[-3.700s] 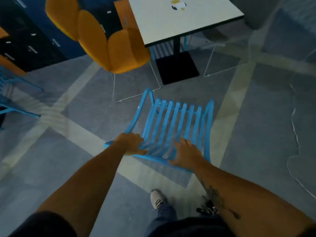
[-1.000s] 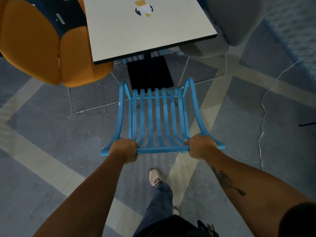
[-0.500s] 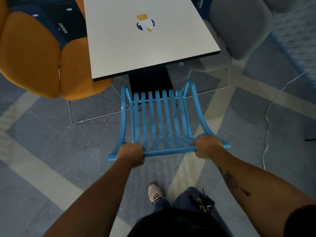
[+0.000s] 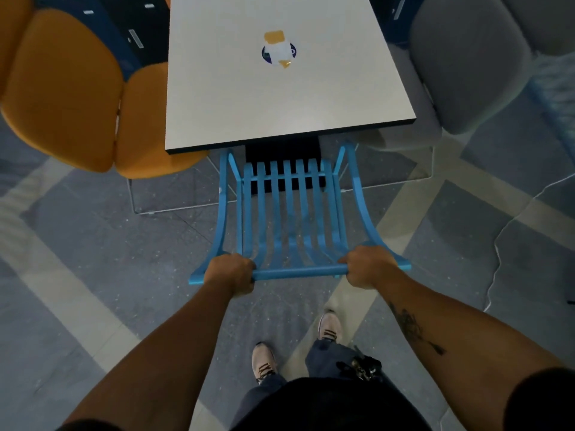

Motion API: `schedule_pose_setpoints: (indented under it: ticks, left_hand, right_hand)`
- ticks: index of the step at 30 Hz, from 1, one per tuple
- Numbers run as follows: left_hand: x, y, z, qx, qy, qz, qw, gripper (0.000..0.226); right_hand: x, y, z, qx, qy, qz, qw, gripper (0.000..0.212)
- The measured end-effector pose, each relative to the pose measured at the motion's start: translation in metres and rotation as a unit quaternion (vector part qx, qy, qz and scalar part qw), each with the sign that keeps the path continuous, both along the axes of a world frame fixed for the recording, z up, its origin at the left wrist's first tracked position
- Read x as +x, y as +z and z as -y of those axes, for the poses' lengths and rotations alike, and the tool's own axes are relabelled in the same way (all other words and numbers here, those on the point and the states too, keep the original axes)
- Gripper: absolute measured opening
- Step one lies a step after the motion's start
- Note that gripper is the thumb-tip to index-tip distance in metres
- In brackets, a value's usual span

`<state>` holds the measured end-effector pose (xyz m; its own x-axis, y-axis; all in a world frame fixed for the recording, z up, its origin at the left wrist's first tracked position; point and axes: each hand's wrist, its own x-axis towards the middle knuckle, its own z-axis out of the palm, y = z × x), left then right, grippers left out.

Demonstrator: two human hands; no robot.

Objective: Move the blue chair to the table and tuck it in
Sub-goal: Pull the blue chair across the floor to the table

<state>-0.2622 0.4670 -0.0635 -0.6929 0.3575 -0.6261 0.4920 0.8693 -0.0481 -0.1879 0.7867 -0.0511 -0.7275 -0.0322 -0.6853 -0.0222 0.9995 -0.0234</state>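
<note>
Nearest the camera, two pale lace-up shoes (image 4: 264,361) stood on the grey stone-patterned floor with pale diagonal bands (image 4: 93,259), and a bunch of dark keys (image 4: 361,368) hung at the person's hip. Both bare forearms reached forward, the right one bearing a dark tattoo (image 4: 410,328).

The left hand (image 4: 231,273) was curled tight around the top rail of the blue slatted metal chair (image 4: 289,219), near the rail's left end; the right hand (image 4: 367,269) was clamped on the same rail near its right end – the two hands well apart, with a bare stretch of rail between them. The chair's slats ran away from the person toward the square white table with a dark edge (image 4: 236,113).

The far end of the chair's seat lay at the table's near edge, its front corners passing just under that edge (how far under could not be told). Behind the slats the table's black pedestal base (image 4: 281,152) showed.

On the tabletop, near its middle, sat a small round dark sticker with white and yellow patches (image 4: 279,51). To the left of the table stood an orange padded chair on a thin wire frame (image 4: 68,88) – to the right, a grey padded chair (image 4: 466,63). A thin white cable (image 4: 497,244) trailed across the floor at right.
</note>
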Motion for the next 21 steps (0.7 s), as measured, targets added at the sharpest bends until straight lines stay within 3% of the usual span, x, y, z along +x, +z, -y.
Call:
schedule_pose_setpoints:
  ticks: [13,21]
  left_hand:
    - [0.008,-0.007,-0.012,0.004,0.069,-0.011,0.998,0.03]
    - [0.007,-0.01,-0.017,0.017,0.071,0.005,0.997,0.026]
  right_hand:
    - [-0.014,-0.009,-0.028,-0.015,0.109,-0.008,0.994,0.049]
    - [-0.017,-0.006,-0.034,-0.029,0.095,0.007,0.995,0.036]
